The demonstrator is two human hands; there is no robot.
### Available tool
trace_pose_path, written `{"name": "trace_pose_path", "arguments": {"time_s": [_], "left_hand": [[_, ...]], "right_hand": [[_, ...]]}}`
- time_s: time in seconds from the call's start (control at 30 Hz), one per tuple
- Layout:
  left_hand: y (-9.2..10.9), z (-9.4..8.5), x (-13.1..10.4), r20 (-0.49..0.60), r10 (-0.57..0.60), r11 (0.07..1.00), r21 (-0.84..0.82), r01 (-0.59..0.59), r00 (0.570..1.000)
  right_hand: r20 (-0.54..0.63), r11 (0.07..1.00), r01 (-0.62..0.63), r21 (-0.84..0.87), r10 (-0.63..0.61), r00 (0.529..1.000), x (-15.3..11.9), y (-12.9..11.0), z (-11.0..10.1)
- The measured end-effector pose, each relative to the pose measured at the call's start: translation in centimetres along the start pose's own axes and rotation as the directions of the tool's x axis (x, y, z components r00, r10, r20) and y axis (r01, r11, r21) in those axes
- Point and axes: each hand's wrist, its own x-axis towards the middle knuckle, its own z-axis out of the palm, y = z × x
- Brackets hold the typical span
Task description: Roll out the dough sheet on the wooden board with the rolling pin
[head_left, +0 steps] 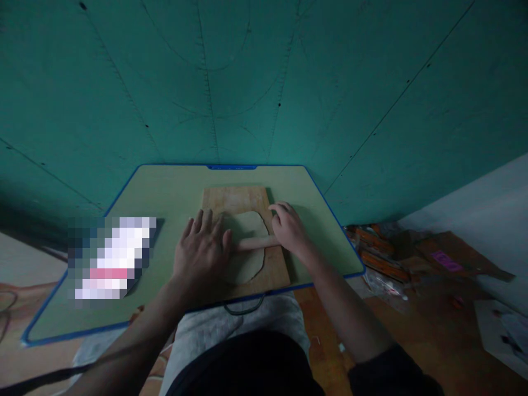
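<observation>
"Across the wooden board (235, 195), what's under those hands?"

"A flattened dough sheet (247, 269), with a pale rolling pin (256, 243) lying crosswise over it."

"And the fingers?"

"Over the board's left side, the left hand (202, 247) lies palm down where the pin disappears, fingers outstretched and slightly apart. By the board's right edge, the right hand (289, 225) has its fingers curled at the pin's other end; whether they clamp it I can't tell, their undersides being hidden."

"How would each handle?"

"I'd judge the pin stiff and fairly light, best taken near both ends. The dough looks soft, limp, easily torn at its rim. For lifting, slide flat fingers well under from the board's right side; don't pinch."
</observation>
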Motion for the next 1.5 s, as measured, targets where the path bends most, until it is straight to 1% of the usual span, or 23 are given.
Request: {"name": "trace_pose_path", "arguments": {"time_s": [0.07, 0.13, 0.2, 0.23, 0.33, 0.43, 0.53, 0.6, 0.67, 0.7, 0.77, 0.83, 0.9, 0.97, 1.0, 1.07, 1.13, 1.2, 1.3, 1.37, 1.4, 1.43, 1.5], "left_hand": [[0.7, -0.3, -2.5, -0.022, 0.03, 1.0, 0.006, -0.03, 0.999], [1.3, -0.4, -4.2, -0.044, 0.041, 0.999, 0.018, -0.04, 0.998], [1.6, -0.3, -4.6, -0.049, 0.05, 0.999, 0.02, -0.049, 0.998], [1.7, -0.2, -4.2, -0.039, 0.05, 0.999, 0.021, -0.05, 0.998], [1.7, 0.3, -1.4, 0.02, 0.006, 1.0, 0.029, -0.007, 1.0], [1.4, 0.7, 2.4, 0.059, -0.061, 0.998, 0.028, 0.059, 0.996], [0.9, 0.9, 5.6, 0.065, -0.037, 0.999, -0.011, 0.038, 0.997], [0.5, 0.9, 6.8, 0.065, -0.023, 0.999, -0.029, 0.025, 0.998], [0.1, 0.8, 6.9, 0.059, -0.023, 0.999, -0.033, 0.025, 0.998], [-0.1, 0.7, 6.4, 0.05, -0.016, 0.999, -0.031, 0.018, 0.999], [-0.5, 0.6, 4.4, 0.029, 0.028, 0.999, -0.03, -0.028, 0.999], [-0.6, 0.3, 1.9, 0.018, 0.085, 0.996, -0.037, -0.084, 0.996], [-0.6, -0.1, -0.1, 0.015, 0.091, 0.995, -0.049, -0.09, 0.996], [-0.5, -0.4, -0.7, 0.024, 0.057, 0.997, -0.054, -0.056, 0.998], [-0.4, -0.5, -0.4, 0.029, 0.029, 0.998, -0.055, -0.028, 0.999], [-0.5, -0.3, 1.2, 0.046, -0.034, 0.998, -0.053, 0.037, 0.998], [-0.9, 0.1, 3.5, 0.073, -0.085, 0.995, -0.04, 0.088, 0.994], [-1.6, 0.7, 5.7, 0.108, -0.122, 0.992, -0.019, 0.125, 0.987], [-2.6, 1.2, 7.8, 0.117, -0.185, 0.982, -0.001, 0.186, 0.976], [-2.9, 1.3, 8.0, 0.097, -0.187, 0.982, -0.001, 0.188, 0.978], [-2.8, 1.2, 7.7, 0.087, -0.167, 0.986, -0.003, 0.168, 0.982], [-2.5, 1.1, 7.0, 0.08, -0.138, 0.99, -0.005, 0.138, 0.987], [-1.4, 0.8, 4.9, 0.08, -0.069, 0.997, -0.009, 0.07, 0.994]], "right_hand": [[-0.015, 0.997, 0.07, -0.038, -0.07, 0.997, -3.3, -0.7, -0.6], [-0.022, 0.986, 0.091, -0.136, -0.095, 0.995, -6.0, -1.6, -1.3], [-0.039, 0.974, 0.095, -0.204, -0.105, 0.994, -7.1, -2.0, -1.6], [-0.049, 0.971, 0.098, -0.219, -0.111, 0.993, -6.9, -2.1, -1.6], [-0.059, 0.974, 0.095, -0.204, -0.109, 0.992, -4.2, -1.3, -1.0], [0.015, 0.982, 0.049, -0.183, -0.047, 0.999, -0.1, -0.2, -0.3], [0.108, 0.977, 0.007, -0.215, 0.017, 0.994, 3.3, 0.2, 0.0], [0.141, 0.968, -0.024, -0.249, 0.061, 0.988, 4.7, 0.0, 0.0], [0.149, 0.962, -0.045, -0.271, 0.088, 0.985, 5.1, -0.3, -0.1], [0.149, 0.961, -0.043, -0.274, 0.086, 0.985, 4.9, -0.3, -0.2], [0.153, 0.962, -0.015, -0.274, 0.059, 0.986, 3.7, -0.4, -0.5], [0.163, 0.96, 0.044, -0.277, 0.002, 0.987, 1.8, -0.3, -0.7], [0.167, 0.952, 0.105, -0.288, -0.058, 0.984, 0.1, -0.2, -1.0], [0.153, 0.949, 0.126, -0.288, -0.084, 0.985, -0.5, -0.1, -1.0], [0.144, 0.954, 0.114, -0.277, -0.076, 0.987, -0.3, -0.1, -0.9], [0.133, 0.971, 0.072, -0.229, -0.042, 0.99, 1.3, 0.0, -0.4], [0.135, 0.982, 0.035, -0.184, -0.01, 0.991, 3.8, 0.1, 0.4], [0.142, 0.983, -0.007, -0.183, 0.034, 0.989, 6.5, 0.0, 1.0], [0.133, 0.973, -0.071, -0.22, 0.102, 0.986, 9.7, -0.2, 1.8], [0.115, 0.97, -0.086, -0.226, 0.114, 0.987, 10.4, -0.3, 2.0], [0.107, 0.972, -0.083, -0.222, 0.109, 0.988, 10.3, -0.3, 2.0], [0.101, 0.974, -0.076, -0.213, 0.1, 0.99, 9.8, -0.2, 1.9], [0.093, 0.981, -0.047, -0.189, 0.065, 0.994, 7.9, 0.2, 1.7]]}}
